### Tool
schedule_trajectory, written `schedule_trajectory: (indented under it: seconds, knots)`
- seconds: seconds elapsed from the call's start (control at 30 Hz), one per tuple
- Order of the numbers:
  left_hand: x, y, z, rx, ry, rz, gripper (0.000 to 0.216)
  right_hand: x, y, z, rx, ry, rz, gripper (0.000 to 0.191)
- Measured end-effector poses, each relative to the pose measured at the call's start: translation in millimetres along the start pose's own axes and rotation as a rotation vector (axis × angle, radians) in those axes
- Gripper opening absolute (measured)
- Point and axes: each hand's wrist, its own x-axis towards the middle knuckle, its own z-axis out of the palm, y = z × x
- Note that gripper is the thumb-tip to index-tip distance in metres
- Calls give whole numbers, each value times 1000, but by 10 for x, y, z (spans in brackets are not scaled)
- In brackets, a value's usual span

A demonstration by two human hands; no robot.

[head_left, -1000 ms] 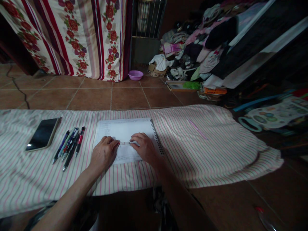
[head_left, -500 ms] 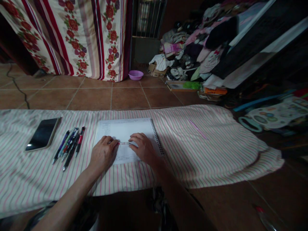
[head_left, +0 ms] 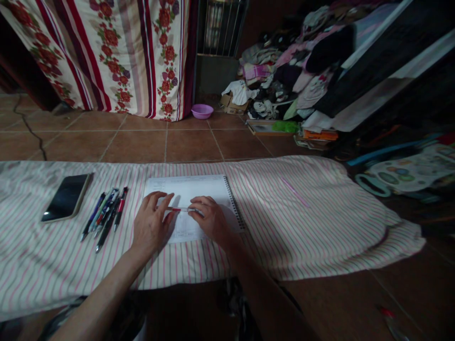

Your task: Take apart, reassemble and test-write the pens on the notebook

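A slim pen (head_left: pixel 182 209), red toward its left end and pale toward its right, is level above the spiral notebook (head_left: pixel 192 187). My right hand (head_left: pixel 209 215) pinches the pen's right end between thumb and fingers. At the other end, my left hand (head_left: pixel 151 220) has its thumb and forefinger apart around the red part, not closed on it. Part of the pen is hidden by the fingers. The notebook lies open at a mostly white page with print along its top and left edges, its coil on the right.
Several pens (head_left: pixel 104 215) lie bunched left of the notebook, beside a dark phone (head_left: pixel 67 196). On the right, a thin pink stick (head_left: pixel 295 192) rests on the striped cloth (head_left: pixel 270 237). Beyond are a tiled floor, a purple basin (head_left: pixel 202 112) and piled clothes (head_left: pixel 277 71).
My left thumb and fingers have spread apart from their pinch on the pen's left end, baring more of its red part. My right hand keeps its hold. The view has shifted slightly.
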Motion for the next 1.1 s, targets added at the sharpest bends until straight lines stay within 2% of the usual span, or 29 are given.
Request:
schedule_trajectory:
  seconds: [0.1,0.17,0.23,0.3,0.33,0.43,0.6,0.73,0.9,1.1]
  knots:
    - [-10,7,18,-203,163,-302,56,24,20,11,23,46,66,7]
    - [-17,45,33,-457,214,-548,64,39,37,25,49,91,112,7]
    - [-16,111,44,-803,155,-761,62,52,47,41,86,126,149,8]
    - [0,190,48,-1165,29,-913,54,62,40,58,122,142,156,8]
    - [13,228,50,-1304,-14,-963,51,66,30,65,133,139,151,8]
    - [60,304,63,-1546,-23,-1038,36,73,-13,79,130,103,140,7]
    - [101,318,126,-1594,2,-1199,3,57,-51,82,110,23,119,9]
    - [87,318,175,-1574,61,-1263,18,33,-41,80,88,1,103,12]
    - [69,319,201,-1596,72,-1247,18,28,-2,11,104,4,132,22]
    - [83,319,188,-1575,86,-1280,18,15,185,-192,278,141,274,24]
